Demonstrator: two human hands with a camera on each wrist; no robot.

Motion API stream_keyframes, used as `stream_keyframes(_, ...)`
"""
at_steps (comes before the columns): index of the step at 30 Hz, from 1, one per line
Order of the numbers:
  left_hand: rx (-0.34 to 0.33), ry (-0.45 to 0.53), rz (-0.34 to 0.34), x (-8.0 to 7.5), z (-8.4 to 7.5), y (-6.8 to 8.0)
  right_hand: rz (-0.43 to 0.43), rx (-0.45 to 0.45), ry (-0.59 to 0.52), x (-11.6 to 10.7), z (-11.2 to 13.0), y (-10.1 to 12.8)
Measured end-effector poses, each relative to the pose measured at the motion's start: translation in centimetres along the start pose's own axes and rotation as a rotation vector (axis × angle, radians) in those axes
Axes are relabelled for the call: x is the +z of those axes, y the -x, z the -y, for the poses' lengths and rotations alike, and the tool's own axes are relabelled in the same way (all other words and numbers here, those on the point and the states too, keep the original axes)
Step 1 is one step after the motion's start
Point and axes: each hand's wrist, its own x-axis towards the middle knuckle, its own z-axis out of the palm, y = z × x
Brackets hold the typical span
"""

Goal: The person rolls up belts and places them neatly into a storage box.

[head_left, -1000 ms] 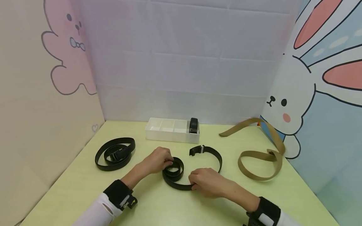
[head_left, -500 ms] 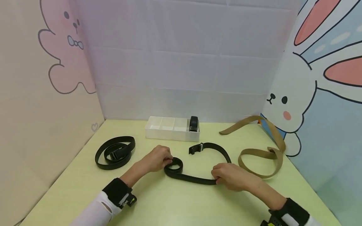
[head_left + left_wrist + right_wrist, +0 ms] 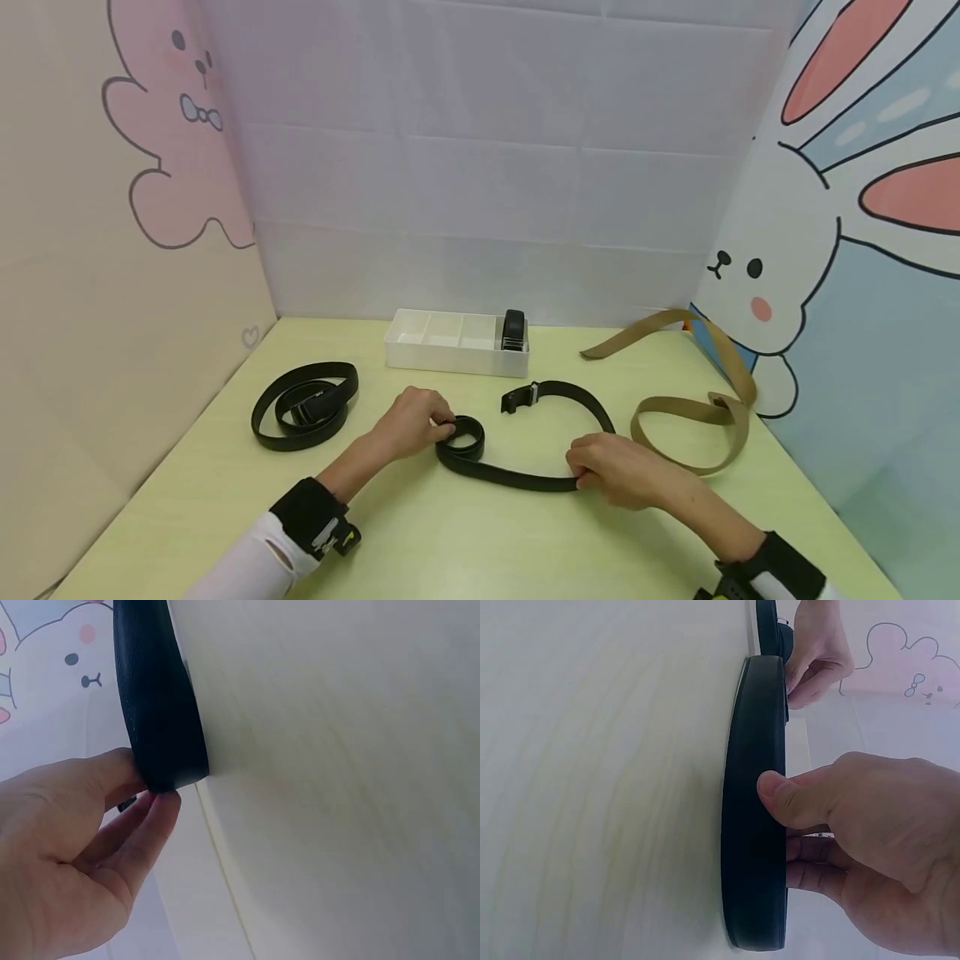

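A black belt [image 3: 510,477] stands on its edge on the table, coiled at its left end and running right, then curving back to its buckle end [image 3: 519,397]. My left hand [image 3: 414,421] pinches the top edge of the small coil [image 3: 474,432]; the left wrist view shows thumb and fingertips at the edge of the black strap [image 3: 161,697]. My right hand [image 3: 618,469] pinches the strap further along. In the right wrist view its thumb [image 3: 780,791] lies on the near face of the strap [image 3: 754,847], with the fingers behind.
Another black belt [image 3: 268,408] lies coiled at the left. A white divided tray [image 3: 450,360] stands at the back, a rolled black belt [image 3: 513,330] in its right compartment. A tan webbing belt [image 3: 678,407] lies loosely looped at the right. Printed walls border the table [image 3: 450,550].
My right hand has moved right along the table with the strap, drawing a longer straight stretch from the coil, which looks smaller. The left hand has stayed at the coil.
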Motion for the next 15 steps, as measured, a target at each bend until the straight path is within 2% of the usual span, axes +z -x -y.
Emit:
stream_keyframes(2, -0.042, 0.042, 0.002, 0.03, -0.05, 0.0, -0.005, 0.006, -0.005, -0.01, 0.05, 0.02)
stream_keyframes(6, -0.053, 0.079, -0.008, 0.25, -0.05, -0.18, -0.034, 0.0, 0.016, 0.01, 0.19, 0.14)
stream_keyframes(9, -0.048, 0.084, -0.014, 0.39, -0.05, -0.24, -0.118, 0.016, 0.073, 0.08, 0.22, 0.21)
stream_keyframes(11, -0.061, 0.091, -0.009, 0.39, -0.14, -0.19, -0.195, 0.1, 0.137, 0.15, 0.25, 0.16)
stream_keyframes(13, -0.057, 0.087, -0.008, 0.37, -0.21, -0.13, -0.27, 0.258, 0.195, 0.2, 0.36, 0.12)
stream_keyframes(15, -0.049, 0.09, -0.005, 0.36, -0.32, -0.03, -0.29, 0.434, 0.207, 0.22, 0.47, -0.04)
